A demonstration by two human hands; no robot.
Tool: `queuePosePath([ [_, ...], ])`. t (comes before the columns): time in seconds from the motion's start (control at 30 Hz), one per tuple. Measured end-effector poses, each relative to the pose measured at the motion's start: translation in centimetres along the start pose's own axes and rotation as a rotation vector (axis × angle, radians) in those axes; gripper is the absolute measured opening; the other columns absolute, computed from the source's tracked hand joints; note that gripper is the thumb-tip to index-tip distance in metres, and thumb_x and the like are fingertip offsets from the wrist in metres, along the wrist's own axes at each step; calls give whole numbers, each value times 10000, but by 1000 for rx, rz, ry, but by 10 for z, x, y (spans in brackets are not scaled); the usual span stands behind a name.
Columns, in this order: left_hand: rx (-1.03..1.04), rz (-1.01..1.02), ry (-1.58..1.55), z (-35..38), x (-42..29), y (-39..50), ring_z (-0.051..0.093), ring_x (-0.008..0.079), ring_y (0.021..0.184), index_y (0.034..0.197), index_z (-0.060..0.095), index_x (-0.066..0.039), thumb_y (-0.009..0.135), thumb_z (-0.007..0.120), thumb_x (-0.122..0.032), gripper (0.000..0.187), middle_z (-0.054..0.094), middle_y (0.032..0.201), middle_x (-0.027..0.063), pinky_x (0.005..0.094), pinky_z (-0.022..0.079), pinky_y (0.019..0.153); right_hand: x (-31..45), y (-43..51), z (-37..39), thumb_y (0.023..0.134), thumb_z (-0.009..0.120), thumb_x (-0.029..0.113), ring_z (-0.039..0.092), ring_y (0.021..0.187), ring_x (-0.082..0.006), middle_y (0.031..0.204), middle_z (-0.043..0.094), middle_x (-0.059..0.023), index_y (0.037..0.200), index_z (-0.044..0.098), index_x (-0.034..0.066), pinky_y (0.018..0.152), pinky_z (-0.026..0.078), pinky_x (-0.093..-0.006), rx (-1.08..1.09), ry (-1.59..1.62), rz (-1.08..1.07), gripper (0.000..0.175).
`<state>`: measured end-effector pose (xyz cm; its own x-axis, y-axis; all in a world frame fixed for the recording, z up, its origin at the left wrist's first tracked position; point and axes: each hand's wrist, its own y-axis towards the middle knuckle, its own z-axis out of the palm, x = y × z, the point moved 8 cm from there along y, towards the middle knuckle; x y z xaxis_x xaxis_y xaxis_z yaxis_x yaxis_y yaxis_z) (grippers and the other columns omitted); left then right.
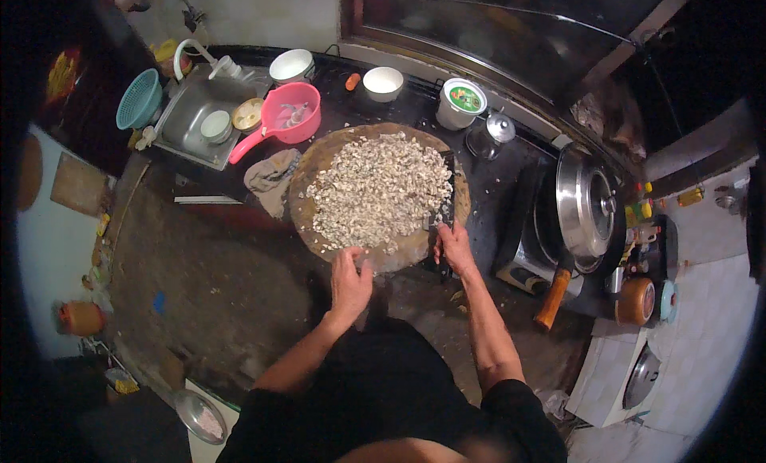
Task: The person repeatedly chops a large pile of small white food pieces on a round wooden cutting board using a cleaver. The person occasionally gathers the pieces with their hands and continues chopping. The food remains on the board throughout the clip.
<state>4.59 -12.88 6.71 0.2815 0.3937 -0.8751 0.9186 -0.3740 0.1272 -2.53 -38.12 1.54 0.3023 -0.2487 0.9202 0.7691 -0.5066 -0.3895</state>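
Observation:
A round wooden chopping board [407, 256] lies on the dark counter, covered by a broad heap of pale, finely chopped food [377, 187]. At the board's right side, my right hand [456, 247] grips a dark cleaver [450, 187], whose blade stands at the heap's right edge; its handle is mostly hidden in the fingers. My left hand [352, 277] is at the board's near edge, fingertips by the loose bits, with thumb and fingers apart and nothing plainly held. A crumpled cloth [272, 178] touches the board's left side.
A pink dipper [308, 125] stands behind left, beside a steel sink [185, 125] with bowls. Along the back are a white bowl [383, 83], a carrot piece [352, 81], a lidded white tub [458, 110] and a glass jar [488, 139]. To the right, a lidded wok [583, 205] sits on the stove.

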Motion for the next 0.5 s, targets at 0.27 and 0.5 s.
queuePosePath([
  [0.27,-10,-155,-67,-37,42,14,597,286,890,1078,491,-4,867,595,-51,240,572,972,156,386,476,794,60,-7,36,936,510,187,601,585,-370,659,590,-205,945,471,27,560,485,-477,-153,-734,-356,164],
  [0.5,94,-183,-208,-51,64,35,618,258,806,1054,490,-16,891,578,-60,190,594,893,132,371,495,710,55,-9,117,854,557,85,643,670,-425,830,605,-232,1052,456,-31,596,533,-487,-319,-1347,-394,251],
])
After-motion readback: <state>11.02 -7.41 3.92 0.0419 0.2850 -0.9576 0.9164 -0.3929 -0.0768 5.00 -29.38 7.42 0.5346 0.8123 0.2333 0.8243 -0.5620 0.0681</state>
